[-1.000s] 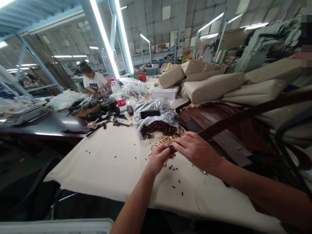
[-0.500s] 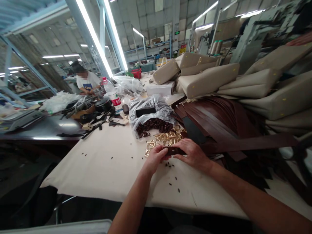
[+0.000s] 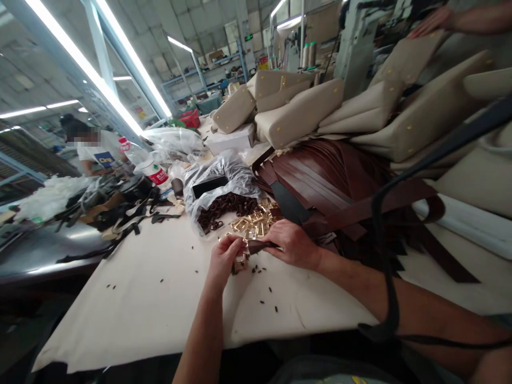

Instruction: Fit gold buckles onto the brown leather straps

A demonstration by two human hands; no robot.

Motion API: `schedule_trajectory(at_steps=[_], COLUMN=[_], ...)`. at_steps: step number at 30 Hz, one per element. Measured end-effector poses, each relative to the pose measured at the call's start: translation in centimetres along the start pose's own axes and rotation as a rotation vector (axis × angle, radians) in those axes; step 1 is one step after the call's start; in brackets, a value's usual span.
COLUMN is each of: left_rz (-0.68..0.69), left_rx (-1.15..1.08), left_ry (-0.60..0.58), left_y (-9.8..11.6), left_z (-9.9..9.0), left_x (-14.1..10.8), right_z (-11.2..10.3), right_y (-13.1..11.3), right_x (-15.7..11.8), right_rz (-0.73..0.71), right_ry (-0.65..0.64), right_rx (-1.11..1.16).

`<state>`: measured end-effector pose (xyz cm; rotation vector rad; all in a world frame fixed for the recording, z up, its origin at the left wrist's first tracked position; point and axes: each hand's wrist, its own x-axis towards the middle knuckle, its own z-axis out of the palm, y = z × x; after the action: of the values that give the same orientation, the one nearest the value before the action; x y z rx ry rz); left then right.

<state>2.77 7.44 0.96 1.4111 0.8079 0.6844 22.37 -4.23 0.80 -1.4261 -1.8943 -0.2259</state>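
Observation:
My left hand [image 3: 224, 260] is closed in a pinch near the end of a dark brown leather strap [image 3: 256, 246]. A gold-coloured metal buckle [image 3: 241, 263] shows at its fingertips, under the strap end. My right hand [image 3: 294, 242] is closed around the same strap, which looks twisted between the two hands. Just behind them lies a pile of gold-coloured buckles [image 3: 256, 221]. Beyond that, dark brown leather loops [image 3: 228, 208] spill from a clear plastic bag [image 3: 236, 165]. Small dark pieces [image 3: 262, 302] are scattered on the pale table cover [image 3: 160, 314].
Brown leather strips [image 3: 320, 170] are heaped on the right, with beige padded panels [image 3: 300, 114] behind. A black phone [image 3: 209, 186] rests on the bag. A long dark band [image 3: 380, 224] loops across the right foreground. Another person [image 3: 96, 149] stands far left; a co-worker's hand [image 3: 434, 22] touches a panel.
The view has swung right, so the scene sits further left. The strap has turned from flat to twisted, a buckle now shows at my left hand, and a dark band has come in at right.

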Motion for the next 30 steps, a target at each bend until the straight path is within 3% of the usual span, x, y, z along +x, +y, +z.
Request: schedule_trajectory(at_steps=[3, 5, 9, 13, 16, 19, 23, 27, 30], left_rz=[0.215, 0.375, 0.522, 0.569, 0.551, 0.494, 0.320, 0.139, 0.078], left_rx=[0.430, 0.778, 1.238, 1.384, 1.292, 1.090, 0.569, 0.040, -0.116], left_ry=[0.070, 0.057, -0.148, -0.277, -0.192, 0.009, 0.210, 0.236, 0.206], left_y=[1.0, 1.6, 1.9, 1.3, 1.1, 1.1, 1.0, 0.7, 0.6], left_z=[-1.6, -2.1, -1.5, -0.9, -1.3, -1.7, -1.2, 0.3, 1.1], left_x=[2.2, 4.0, 7.4, 9.1, 8.7, 7.3, 5.0, 3.4, 2.9], right_z=[0.2, 0.4, 0.6, 0.5, 0.4, 0.3, 0.3, 0.2, 0.1], right_y=[0.0, 0.1, 0.4, 0.6, 0.6, 0.6, 0.5, 0.4, 0.4], right_x=[0.0, -0.1, -0.1, -0.1, 0.0, 0.0, 0.1, 0.2, 0.3], right_rz=[0.006, 0.010, 0.019, 0.047, 0.080, 0.106, 0.147, 0.229, 0.254], right_ry=[-0.026, -0.044, -0.042, -0.026, -0.012, 0.004, 0.034, 0.068, 0.063], right_rx=[-0.009, -0.015, -0.012, 0.002, 0.008, 0.027, 0.067, 0.100, 0.094])
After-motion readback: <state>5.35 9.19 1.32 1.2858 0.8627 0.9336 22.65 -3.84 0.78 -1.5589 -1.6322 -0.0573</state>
